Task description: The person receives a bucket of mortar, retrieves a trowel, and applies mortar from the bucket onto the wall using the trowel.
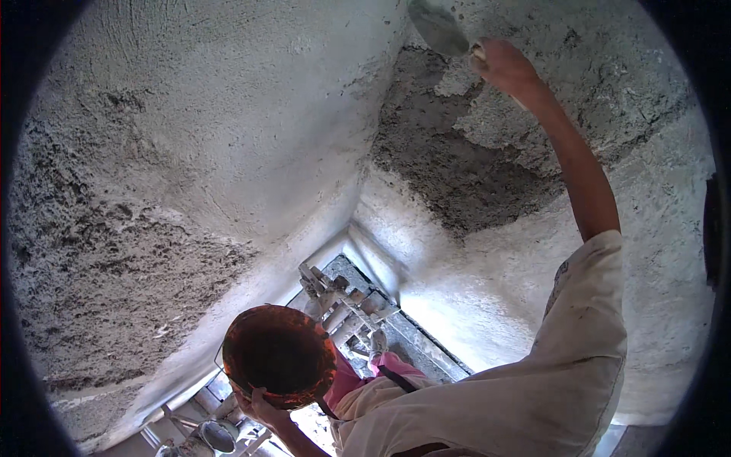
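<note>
My right hand (510, 70) is raised high on the right-hand wall, its fingers closed round the handle of a trowel (439, 29). The grey blade lies at the wall near the corner; whether it presses on the surface I cannot tell. Below it is a dark, rough patch (457, 171) edged by lighter plaster. Low on the left, my left hand (266, 410) grips the side of a round orange-stained bucket (326, 373). The bucket's mouth faces up, and its inside is too dark to make out any contents.
A left wall (251, 99) with a rough, pitted area meets the right wall in a corner. Far below stands a wooden scaffold-like structure (346, 308). Several containers, one a grey bucket (217, 436), stand at the lower left beside wooden bars.
</note>
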The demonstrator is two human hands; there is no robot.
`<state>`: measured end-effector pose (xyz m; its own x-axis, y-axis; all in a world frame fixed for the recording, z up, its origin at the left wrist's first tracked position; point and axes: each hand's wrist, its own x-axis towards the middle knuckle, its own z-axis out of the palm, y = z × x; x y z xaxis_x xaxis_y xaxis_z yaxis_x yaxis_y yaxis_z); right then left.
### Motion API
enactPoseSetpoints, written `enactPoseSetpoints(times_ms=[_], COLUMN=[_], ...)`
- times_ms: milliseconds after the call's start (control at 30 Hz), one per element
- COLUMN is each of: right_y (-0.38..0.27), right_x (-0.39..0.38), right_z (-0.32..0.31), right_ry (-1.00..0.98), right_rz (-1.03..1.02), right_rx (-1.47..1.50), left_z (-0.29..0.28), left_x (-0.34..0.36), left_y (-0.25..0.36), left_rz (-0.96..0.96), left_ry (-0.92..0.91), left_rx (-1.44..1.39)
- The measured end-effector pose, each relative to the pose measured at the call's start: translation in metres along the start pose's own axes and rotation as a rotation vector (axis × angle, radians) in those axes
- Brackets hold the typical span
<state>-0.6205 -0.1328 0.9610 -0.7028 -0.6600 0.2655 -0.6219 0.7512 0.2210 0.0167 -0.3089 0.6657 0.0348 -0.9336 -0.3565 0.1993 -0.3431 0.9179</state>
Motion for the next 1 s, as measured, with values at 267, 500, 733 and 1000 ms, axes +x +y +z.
enactPoseSetpoints(times_ms=[267, 500, 733, 1000], right_y=[-0.103, -0.087, -0.068, -0.059], right_x=[-0.127, -0.121, -0.062, -0.033], right_z=[-0.038, 0.048, -0.046, 0.107], right_ry=[-0.556, -0.800, -0.176, -0.430], right_rz=[-0.226, -0.089, 0.129, -0.270], right_rx=[0.652, 0.856, 0.726, 0.114], left_z=[-0.014, -0.013, -0.011, 0.021], left_x=[0.007, 0.013, 0.017, 0.021], left_y=[-0.001, 0.002, -0.005, -0.013], left_rz=[0.003, 0.017, 0.112, 0.009], left_ry=[0.213, 0.085, 0.093, -0.097], left_rx=[0.048, 0.113, 0.219, 0.041])
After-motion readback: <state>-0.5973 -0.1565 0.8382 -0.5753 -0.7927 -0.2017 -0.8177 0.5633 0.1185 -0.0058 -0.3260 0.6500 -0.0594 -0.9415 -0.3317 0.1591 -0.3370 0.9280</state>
